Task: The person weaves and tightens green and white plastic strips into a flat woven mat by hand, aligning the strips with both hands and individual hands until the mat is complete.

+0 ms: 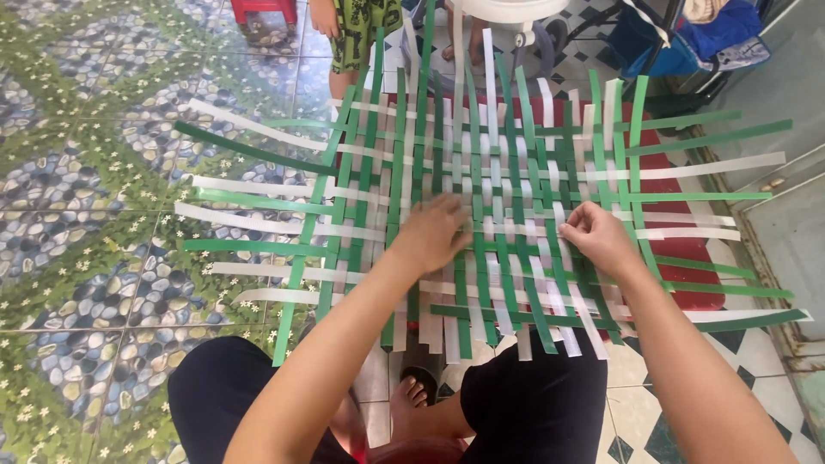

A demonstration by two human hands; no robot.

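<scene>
Black-clad knees (516,404) and a bare foot (411,397) sit just under a wide woven mat of flat green and white plastic strips (507,163), with both hands down on its near middle.

Left hand (432,232) lies palm-down with fingers spread flat on the weave, pressing it and gripping nothing. Right hand (599,238) is curled nearly closed, its fingertips pinching a white strip (687,233) that runs out to the right of it. Between the two hands the crossings are tight; beyond them and out to either side, loose strip ends fan over the floor. Left of the left hand, the ends lie on pebble-and-leaf patterned floor tiles (77,215). Under the mat, past the right hand, a red mat (687,258) shows through. Beyond the hands, at the weave's far edge, another person's legs below a green patterned garment (361,30) stand beside a red plastic stool (262,10).
</scene>
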